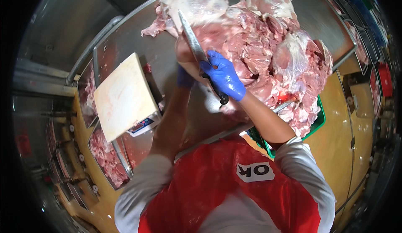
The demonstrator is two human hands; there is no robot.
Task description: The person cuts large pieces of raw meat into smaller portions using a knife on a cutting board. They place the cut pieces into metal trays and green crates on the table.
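My right hand (226, 74), in a blue glove, is closed round the black handle of a long knife (191, 38). The blade points up and to the left, across the front of a large piece of raw meat (209, 40). My left hand (184, 78), also gloved in blue, is at the lower left edge of that meat. Its fingers are hidden, so its grip does not show. More raw meat (289, 61), pink with white fat, is heaped to the right of the knife and at the far side.
The meat lies on a metal table (125, 44). A scale (144, 126) with a white board (124, 97) on top stands at the left. Trays of meat (108, 153) are beyond the table's left edge. A green crate (319, 120) with meat over it is at the right.
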